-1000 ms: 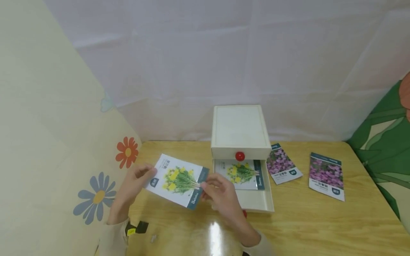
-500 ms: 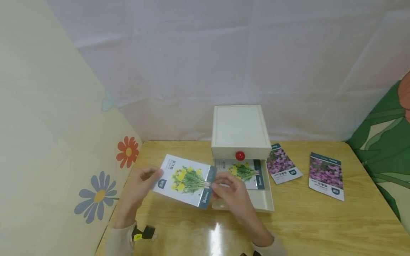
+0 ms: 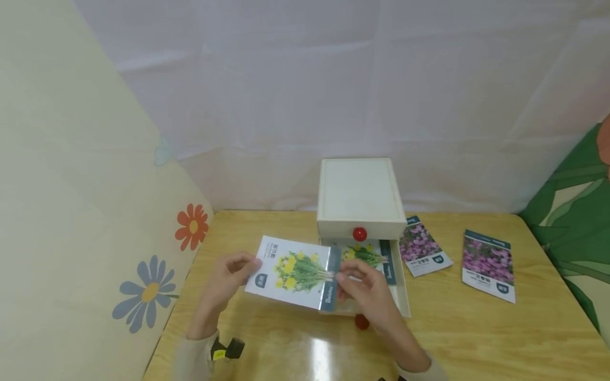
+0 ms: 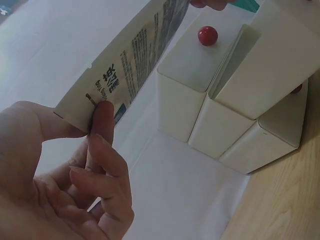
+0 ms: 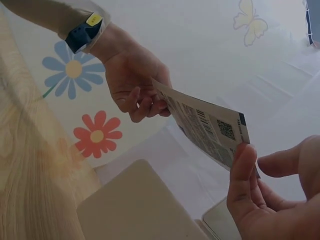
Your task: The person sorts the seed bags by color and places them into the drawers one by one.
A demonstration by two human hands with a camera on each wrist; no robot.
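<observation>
Between both hands a seed packet (image 3: 300, 272) with yellow flowers on its front is held up, partly over the left side of an open drawer (image 3: 402, 296). My left hand (image 3: 231, 278) pinches its white end between thumb and fingers; my right hand (image 3: 369, 291) pinches the dark teal end. Printed text and a code cover the packet's back (image 5: 205, 125) in the right wrist view. Inside the drawer lies another yellow-flower packet (image 3: 391, 264), partly hidden by the held packet and my right hand. The drawer belongs to a small white cabinet (image 3: 360, 190).
Two packets with purple flowers lie on the wooden table to the right: one purple packet (image 3: 421, 246) beside the cabinet, another purple packet (image 3: 488, 264) farther right. Red knobs (image 3: 359, 234) stick out from the drawer fronts. A flower-printed wall (image 3: 143, 211) borders the left side.
Both hands have carried the yellow-flower packet to the right, from beside the drawer to partly over it. The packet has turned slightly more level. The cabinet and purple packets stay put.
</observation>
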